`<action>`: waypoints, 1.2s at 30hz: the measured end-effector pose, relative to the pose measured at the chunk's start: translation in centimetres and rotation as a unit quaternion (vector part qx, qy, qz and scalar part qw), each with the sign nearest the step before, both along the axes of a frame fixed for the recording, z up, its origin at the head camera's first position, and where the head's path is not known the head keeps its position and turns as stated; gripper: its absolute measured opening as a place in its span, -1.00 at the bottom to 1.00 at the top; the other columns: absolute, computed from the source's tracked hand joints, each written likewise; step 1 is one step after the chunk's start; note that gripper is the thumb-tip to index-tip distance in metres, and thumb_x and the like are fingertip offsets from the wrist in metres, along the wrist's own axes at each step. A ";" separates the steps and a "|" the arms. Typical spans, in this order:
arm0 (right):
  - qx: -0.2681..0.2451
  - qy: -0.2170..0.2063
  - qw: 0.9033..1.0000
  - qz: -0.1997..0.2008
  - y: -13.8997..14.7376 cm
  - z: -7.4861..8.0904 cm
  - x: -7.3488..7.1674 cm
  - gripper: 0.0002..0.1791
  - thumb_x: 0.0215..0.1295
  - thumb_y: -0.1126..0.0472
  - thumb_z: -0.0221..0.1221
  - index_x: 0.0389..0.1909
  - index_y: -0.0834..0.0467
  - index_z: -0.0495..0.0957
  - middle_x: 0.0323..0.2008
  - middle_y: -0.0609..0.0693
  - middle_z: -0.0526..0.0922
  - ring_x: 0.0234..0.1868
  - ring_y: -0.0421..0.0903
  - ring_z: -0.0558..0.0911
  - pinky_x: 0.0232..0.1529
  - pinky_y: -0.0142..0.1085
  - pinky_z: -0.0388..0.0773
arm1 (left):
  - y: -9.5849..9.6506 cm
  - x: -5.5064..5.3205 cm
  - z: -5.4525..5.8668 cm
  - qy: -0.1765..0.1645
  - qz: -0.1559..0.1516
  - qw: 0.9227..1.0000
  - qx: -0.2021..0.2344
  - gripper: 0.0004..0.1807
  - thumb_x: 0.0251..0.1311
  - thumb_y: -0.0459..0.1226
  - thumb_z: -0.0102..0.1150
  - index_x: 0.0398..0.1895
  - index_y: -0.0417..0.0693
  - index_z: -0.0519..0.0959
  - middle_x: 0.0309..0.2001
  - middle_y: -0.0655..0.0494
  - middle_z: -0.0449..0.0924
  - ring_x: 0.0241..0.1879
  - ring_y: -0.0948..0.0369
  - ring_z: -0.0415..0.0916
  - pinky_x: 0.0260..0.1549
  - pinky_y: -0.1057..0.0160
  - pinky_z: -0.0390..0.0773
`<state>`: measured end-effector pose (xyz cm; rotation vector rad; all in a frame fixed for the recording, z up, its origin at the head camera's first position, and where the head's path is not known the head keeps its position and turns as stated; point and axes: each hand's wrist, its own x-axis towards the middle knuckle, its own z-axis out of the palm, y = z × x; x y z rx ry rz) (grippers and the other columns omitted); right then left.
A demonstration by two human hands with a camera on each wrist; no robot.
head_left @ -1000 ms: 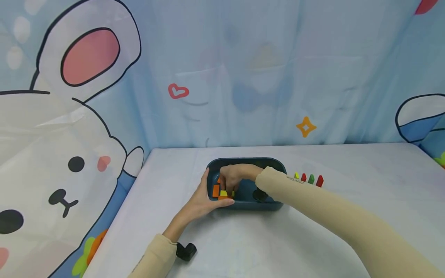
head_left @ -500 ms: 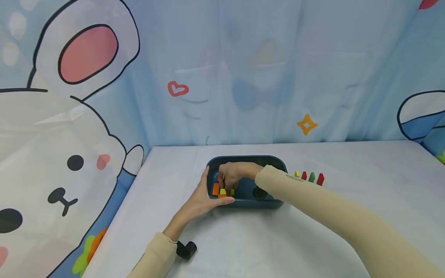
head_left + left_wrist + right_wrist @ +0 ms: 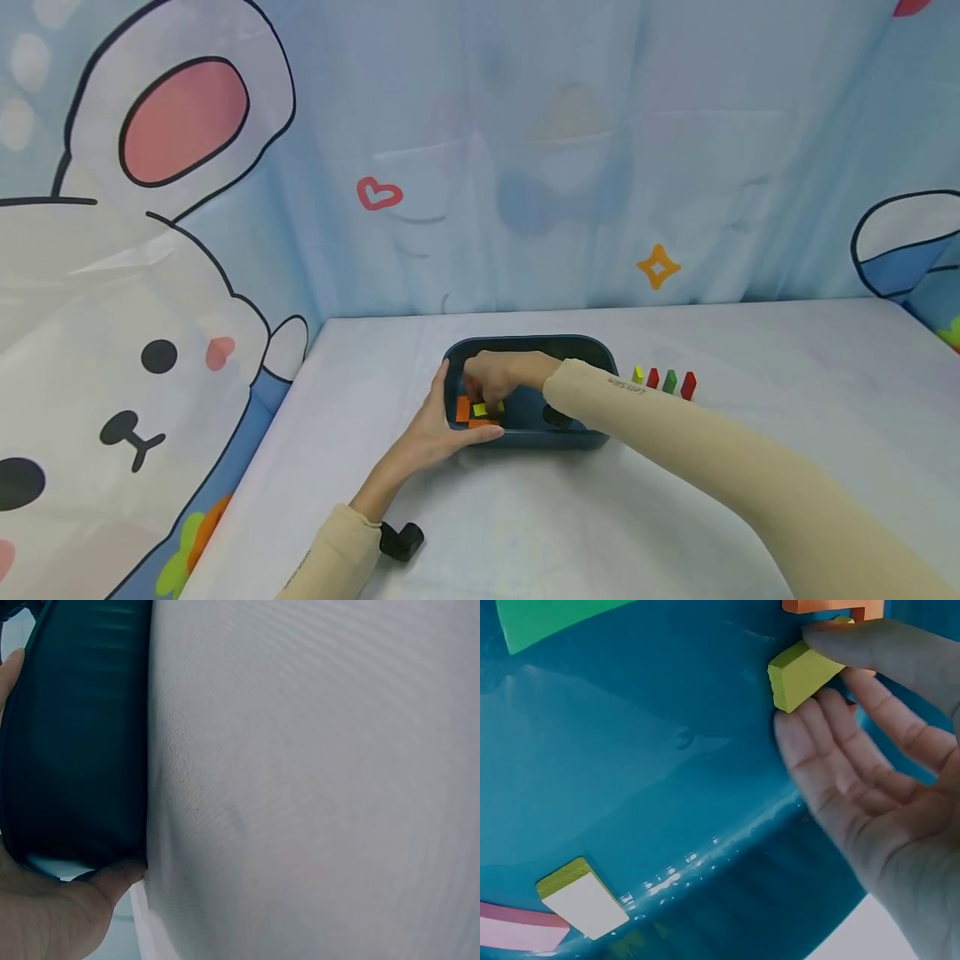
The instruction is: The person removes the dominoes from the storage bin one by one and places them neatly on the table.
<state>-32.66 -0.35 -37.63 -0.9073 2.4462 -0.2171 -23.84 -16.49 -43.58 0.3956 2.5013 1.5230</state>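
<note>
A dark blue-green plastic basin (image 3: pixel 532 440) stands on the white table. My left hand (image 3: pixel 431 427) grips its left end, thumb along the front rim and fingers along the left side; the left wrist view shows the left hand (image 3: pixel 56 919) against the outer wall. Inside the basin, my right hand (image 3: pixel 498 373) reaches down at the left. In the right wrist view, the right hand (image 3: pixel 889 750) pinches a yellow block (image 3: pixel 802 679) between thumb and fingers. Orange blocks (image 3: pixel 462 408) lie beside it, partly hidden behind the hand.
A green block (image 3: pixel 555 619), a white-faced yellow block (image 3: pixel 585 900) and a pink block (image 3: pixel 521 928) also lie in the basin. Right of the basin, a short row holds a yellow block (image 3: pixel 637 375), red block (image 3: pixel 688 385) and green block (image 3: pixel 670 382). A patterned curtain (image 3: pixel 480 167) hangs behind.
The yellow block under my right hand has tilted. The right hand has shifted slightly back and now covers the orange block at the rear. My left hand keeps its place on the basin.
</note>
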 end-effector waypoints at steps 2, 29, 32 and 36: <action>-0.008 -0.002 1.000 0.017 0.0 0.0 0.0 -0.70 0.18 0.42 0.49 -0.07 0.20 0.72 -0.14 0.00 0.73 -0.14 -0.11 0.67 0.03 -0.23 0.70 | 0.0 0.0 0.1 0.002 0.000 1.000 -0.002 0.45 0.10 0.23 0.50 0.72 0.04 -0.38 0.68 -0.23 -0.22 0.61 -0.19 -0.04 0.49 -0.30 0.12; -0.092 0.044 0.992 0.074 6.7 2.9 1.2 -0.72 0.18 0.42 0.45 -0.08 0.25 0.70 -0.24 -0.05 0.70 -0.25 -0.16 0.63 -0.10 -0.32 0.69 | 0.8 0.4 0.0 -0.011 0.022 1.000 -0.002 0.45 0.09 0.15 0.55 0.72 0.05 -0.37 0.64 -0.24 0.00 0.55 -0.12 0.16 0.45 -0.26 0.24; -0.127 0.049 0.989 0.064 8.8 3.8 1.8 -0.72 0.17 0.44 0.43 -0.09 0.25 0.69 -0.23 -0.04 0.68 -0.26 -0.15 0.61 -0.11 -0.31 0.68 | 0.8 0.5 -0.1 -0.010 0.026 1.000 -0.004 0.46 0.06 0.17 0.56 0.73 0.06 -0.35 0.64 -0.25 0.00 0.54 -0.13 0.19 0.43 -0.26 0.28; -0.169 0.069 0.981 0.060 11.6 5.1 3.1 -0.72 0.17 0.44 0.42 -0.09 0.25 0.67 -0.25 -0.05 0.65 -0.26 -0.15 0.60 -0.12 -0.31 0.66 | 0.9 0.6 -0.1 -0.005 0.035 0.999 -0.006 0.48 0.02 0.19 0.58 0.73 0.06 -0.33 0.65 -0.25 -0.04 0.55 -0.14 0.16 0.43 -0.26 0.28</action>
